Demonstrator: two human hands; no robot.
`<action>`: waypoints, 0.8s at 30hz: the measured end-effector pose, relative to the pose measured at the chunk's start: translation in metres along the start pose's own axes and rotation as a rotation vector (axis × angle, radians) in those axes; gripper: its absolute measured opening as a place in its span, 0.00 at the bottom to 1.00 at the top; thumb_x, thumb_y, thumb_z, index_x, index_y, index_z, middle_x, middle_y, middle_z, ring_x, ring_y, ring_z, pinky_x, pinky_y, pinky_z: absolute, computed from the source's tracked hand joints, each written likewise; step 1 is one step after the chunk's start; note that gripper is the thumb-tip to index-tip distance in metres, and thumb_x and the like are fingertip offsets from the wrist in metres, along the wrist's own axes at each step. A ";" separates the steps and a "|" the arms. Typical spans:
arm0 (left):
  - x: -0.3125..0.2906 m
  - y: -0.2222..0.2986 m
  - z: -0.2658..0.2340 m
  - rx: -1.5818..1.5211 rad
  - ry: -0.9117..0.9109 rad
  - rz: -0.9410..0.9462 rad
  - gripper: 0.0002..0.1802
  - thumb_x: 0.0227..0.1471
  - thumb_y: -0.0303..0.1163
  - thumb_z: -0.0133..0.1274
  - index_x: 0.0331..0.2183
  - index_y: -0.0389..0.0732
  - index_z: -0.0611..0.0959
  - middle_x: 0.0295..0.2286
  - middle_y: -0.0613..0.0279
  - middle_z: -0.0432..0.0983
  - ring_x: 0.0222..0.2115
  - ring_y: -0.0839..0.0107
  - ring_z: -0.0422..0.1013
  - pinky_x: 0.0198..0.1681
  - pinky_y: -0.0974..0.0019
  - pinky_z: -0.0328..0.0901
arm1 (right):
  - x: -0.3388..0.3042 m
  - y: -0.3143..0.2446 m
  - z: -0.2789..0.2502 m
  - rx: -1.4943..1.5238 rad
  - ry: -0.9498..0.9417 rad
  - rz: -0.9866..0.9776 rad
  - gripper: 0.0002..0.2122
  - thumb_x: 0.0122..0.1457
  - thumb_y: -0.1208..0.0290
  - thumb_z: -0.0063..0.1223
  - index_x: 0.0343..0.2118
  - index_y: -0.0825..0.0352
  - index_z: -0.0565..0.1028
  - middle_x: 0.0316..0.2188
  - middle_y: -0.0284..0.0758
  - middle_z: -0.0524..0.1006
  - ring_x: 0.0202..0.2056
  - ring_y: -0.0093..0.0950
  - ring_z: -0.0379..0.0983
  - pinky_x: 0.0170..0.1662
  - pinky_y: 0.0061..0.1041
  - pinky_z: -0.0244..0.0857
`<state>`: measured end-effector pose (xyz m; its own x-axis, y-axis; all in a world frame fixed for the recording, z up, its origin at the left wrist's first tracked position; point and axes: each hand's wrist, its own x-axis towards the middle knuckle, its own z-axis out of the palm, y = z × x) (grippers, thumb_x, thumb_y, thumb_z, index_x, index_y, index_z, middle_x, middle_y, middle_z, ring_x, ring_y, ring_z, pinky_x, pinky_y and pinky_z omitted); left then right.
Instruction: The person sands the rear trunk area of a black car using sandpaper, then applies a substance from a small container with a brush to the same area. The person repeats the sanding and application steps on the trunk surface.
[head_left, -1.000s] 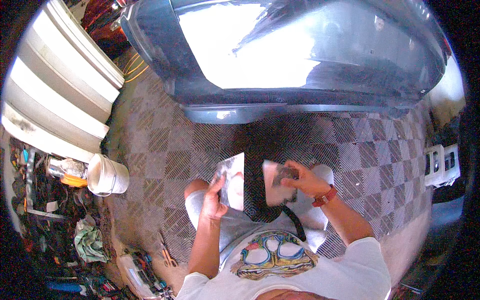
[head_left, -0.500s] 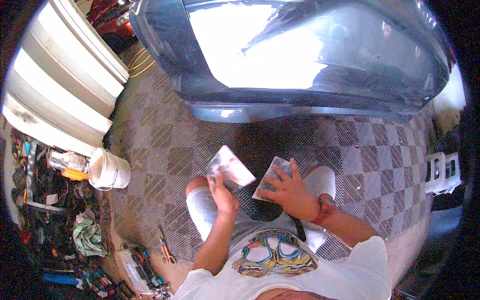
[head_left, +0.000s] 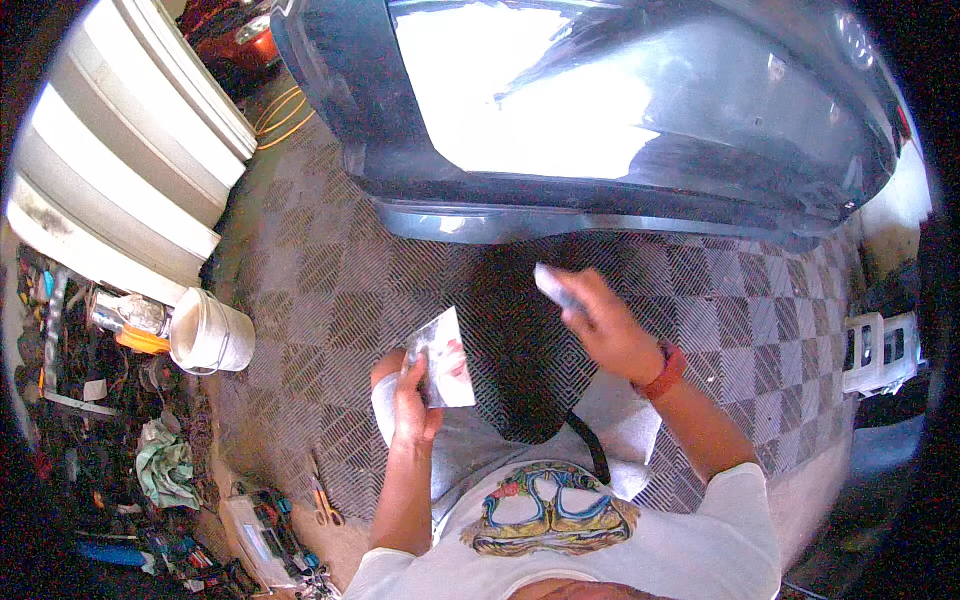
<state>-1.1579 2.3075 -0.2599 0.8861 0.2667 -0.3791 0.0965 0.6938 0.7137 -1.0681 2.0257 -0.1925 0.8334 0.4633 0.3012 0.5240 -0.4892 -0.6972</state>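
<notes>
My left hand is closed around the edge of a flat, pale rectangular sheet with grey and reddish patches on its face. It holds the sheet tilted above my left thigh. Farther forward and to the right, my right hand grips a small flat grey-white rectangular piece. That piece is turned nearly edge-on, and part of it is hidden behind my fingers. The two pieces are apart. Beyond both hands stands a blue-grey car body with a large bright white area on its side.
A white bucket stands on the left beside a metal can. Orange-handled scissors, a crumpled greenish cloth and assorted tools lie at lower left. White ribbed panels rise at upper left; a white plastic stool is at right.
My right hand has moved forward and right, turning its flat piece edge-on. My left hand has shifted slightly left and turned the sheet more upright. My right knee has moved back out of its earlier place.
</notes>
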 end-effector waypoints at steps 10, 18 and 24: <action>0.026 -0.054 -0.109 0.029 -0.043 -0.253 0.25 0.61 0.37 0.51 0.56 0.38 0.71 0.46 0.58 0.77 0.45 0.63 0.75 0.52 0.59 0.69 | 0.124 -0.026 -0.087 0.666 0.639 -0.140 0.12 0.59 0.83 0.56 0.46 0.67 0.75 0.42 0.33 0.80 0.42 0.24 0.77 0.47 0.25 0.72; 0.027 -0.052 -0.108 -0.011 -0.104 -0.248 0.22 0.63 0.35 0.49 0.55 0.38 0.71 0.46 0.58 0.77 0.45 0.64 0.75 0.52 0.61 0.69 | 0.177 0.004 -0.086 0.845 0.660 -0.209 0.12 0.59 0.82 0.58 0.46 0.67 0.74 0.42 0.33 0.80 0.42 0.23 0.77 0.44 0.23 0.73; 0.027 -0.053 -0.110 -0.016 -0.145 -0.235 0.23 0.62 0.35 0.49 0.57 0.38 0.69 0.47 0.58 0.76 0.47 0.63 0.74 0.53 0.59 0.69 | 0.189 0.012 -0.061 0.752 0.681 -0.204 0.11 0.61 0.82 0.56 0.46 0.68 0.74 0.43 0.36 0.79 0.44 0.27 0.77 0.48 0.28 0.74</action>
<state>-1.1894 2.3517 -0.3726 0.8961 -0.0002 -0.4439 0.3005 0.7363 0.6063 -0.8942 2.0623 -0.1041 0.7865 -0.1451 0.6003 0.6163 0.2483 -0.7474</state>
